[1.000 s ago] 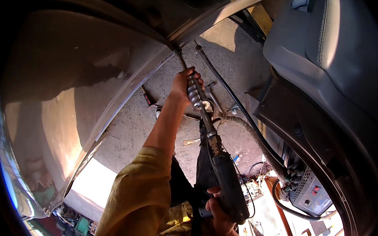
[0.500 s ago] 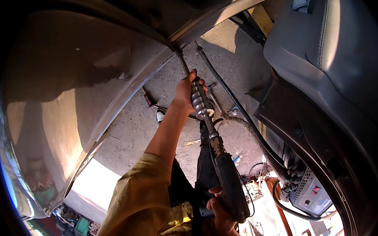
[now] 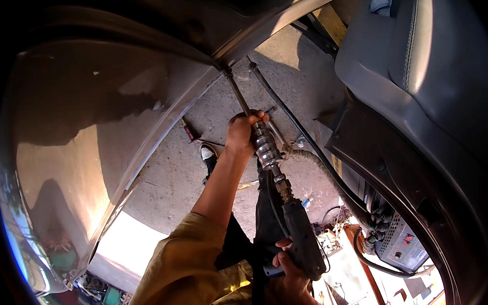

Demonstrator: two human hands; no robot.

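A slide-hammer dent puller [image 3: 302,241] slants across the middle, with a black pistol-grip body and a long steel rod. My left hand [image 3: 242,135] is closed round the upper end of its ribbed metal sliding weight [image 3: 265,146]. Lower down, my right hand [image 3: 292,272] wraps the grip of the black body; part of that hand is hidden. At its far end the rod [image 3: 237,91] meets the lower edge of a dark, glossy car panel [image 3: 140,97]. Whether the tip is fixed there is too small to tell.
A black cable [image 3: 292,113] runs past the rod toward a grey control box [image 3: 401,243] at lower right. A hammer [image 3: 276,132] and a red-handled tool [image 3: 189,130] lie on the concrete floor. The grey car seat [image 3: 383,60] and dark door sill [image 3: 384,155] bound the right side.
My left hand and the sliding weight have come down the rod, closer to the black body. My right hand keeps its hold on the grip. The view has shifted slightly.
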